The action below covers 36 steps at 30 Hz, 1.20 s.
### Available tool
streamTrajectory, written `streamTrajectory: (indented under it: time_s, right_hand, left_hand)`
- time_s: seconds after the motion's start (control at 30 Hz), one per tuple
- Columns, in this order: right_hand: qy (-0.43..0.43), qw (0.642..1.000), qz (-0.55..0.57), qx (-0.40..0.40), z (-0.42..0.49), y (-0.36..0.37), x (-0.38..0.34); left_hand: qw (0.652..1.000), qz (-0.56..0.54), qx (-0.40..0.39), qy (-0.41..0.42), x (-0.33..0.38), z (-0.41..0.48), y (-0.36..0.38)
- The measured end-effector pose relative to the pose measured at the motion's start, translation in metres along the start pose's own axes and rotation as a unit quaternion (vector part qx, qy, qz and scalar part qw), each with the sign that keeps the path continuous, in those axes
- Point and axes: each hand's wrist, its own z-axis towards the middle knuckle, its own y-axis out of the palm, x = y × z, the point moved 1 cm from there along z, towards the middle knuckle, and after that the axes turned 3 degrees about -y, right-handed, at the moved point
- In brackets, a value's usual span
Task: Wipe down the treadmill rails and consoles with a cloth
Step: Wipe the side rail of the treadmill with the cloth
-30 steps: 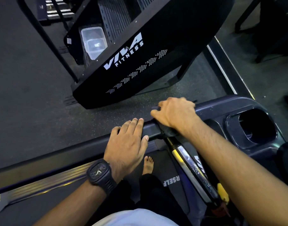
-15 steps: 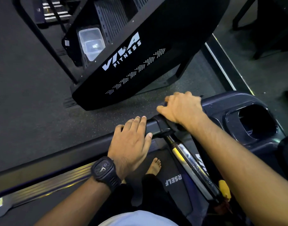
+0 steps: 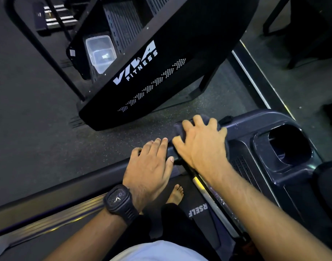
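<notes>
My right hand (image 3: 201, 144) grips a dark cloth (image 3: 179, 129) and presses it on the near-left corner of the dark treadmill console (image 3: 255, 127), where the side rail (image 3: 67, 189) joins it. Its fingers are spread and bent over the bunched cloth, and most of the cloth is hidden beneath the palm. My left hand (image 3: 150, 166), with a black watch on the wrist, rests flat on the rail just left of the right hand, fingers straight and together.
A deep cup holder (image 3: 289, 144) sits in the console to the right. A chrome handlebar (image 3: 214, 202) runs down under my right forearm. A black Viva Fitness machine (image 3: 161, 72) with a clear plastic tub (image 3: 101, 51) stands beyond the rail. My bare foot (image 3: 176, 194) is on the deck.
My right hand has slid the cloth from the rail joint toward the console corner, its fingers spreading wider. The left hand stays on the rail.
</notes>
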Motion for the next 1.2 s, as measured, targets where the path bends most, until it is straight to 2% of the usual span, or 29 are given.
streamTrajectory:
  time_s: [0.1,0.17,0.23,0.3,0.37,0.4,0.5,0.6,0.67,0.73,0.8,0.83,0.9,0.97,1.03,1.1,1.17,1.2]
  right_hand:
    - [-0.101,0.994,0.019,-0.039,0.017,-0.005,-0.003]
    - [-0.072,0.989,0.002,-0.128,0.043,-0.01,0.006]
    - [0.013,0.985,-0.016,-0.17,0.057,-0.01,0.019]
    - [0.06,0.991,-0.021,-0.116,0.048,-0.008,0.026]
    - [0.033,0.998,-0.031,-0.043,0.03,-0.007,0.022]
    - [0.0,0.999,-0.026,-0.034,0.024,-0.006,0.018]
    - [-0.079,0.993,0.009,-0.09,0.035,-0.01,0.011]
    - [-0.031,0.986,-0.01,-0.162,0.057,-0.01,0.019]
    - [0.045,0.989,-0.004,-0.142,0.057,-0.006,0.027]
    - [0.068,0.995,0.01,-0.068,0.039,-0.003,0.029]
    - [0.008,1.0,0.011,-0.001,0.016,-0.001,0.025]
    - [-0.032,0.999,0.017,0.008,0.011,0.0,0.023]
    - [-0.069,0.997,0.028,-0.031,0.021,-0.004,0.022]
    - [-0.026,0.993,0.009,-0.112,0.042,-0.008,0.026]
    - [0.048,0.989,-0.014,-0.143,0.053,-0.007,0.034]
    - [0.078,0.992,-0.032,-0.099,0.047,-0.005,0.038]
    - [0.036,0.997,-0.057,-0.039,0.036,-0.002,0.037]
    - [0.001,0.998,-0.05,-0.039,0.036,-0.002,0.034]
  left_hand:
    - [1.0,0.004,-0.002,0.001,0.0,0.003,-0.001]
    - [1.0,-0.001,0.001,0.002,0.001,0.004,0.0]
    - [1.0,-0.008,0.002,0.007,0.003,0.003,0.0]
    - [1.0,-0.014,0.005,0.008,0.005,0.003,-0.001]
    - [1.0,-0.012,0.002,0.007,0.008,0.004,-0.002]
    - [1.0,-0.009,0.0,0.006,0.008,0.004,-0.002]
    - [1.0,-0.004,-0.004,0.01,0.007,0.006,-0.001]
    - [1.0,-0.001,0.003,0.014,0.006,0.007,-0.001]
    - [1.0,-0.004,0.006,0.016,0.007,0.007,0.0]
    - [1.0,-0.009,0.006,0.021,0.008,0.007,-0.001]
    - [1.0,-0.006,0.001,0.024,0.01,0.008,-0.001]
    - [1.0,-0.003,-0.001,0.024,0.01,0.009,-0.002]
    - [1.0,-0.002,-0.004,0.025,0.011,0.012,-0.001]
    - [1.0,-0.002,-0.003,0.031,0.013,0.014,-0.001]
    - [0.999,0.001,-0.001,0.04,0.015,0.015,-0.002]
    - [0.999,-0.002,-0.001,0.044,0.018,0.017,-0.003]
    - [0.999,-0.003,-0.005,0.044,0.02,0.018,-0.005]
    - [0.999,-0.001,-0.007,0.043,0.021,0.019,-0.005]
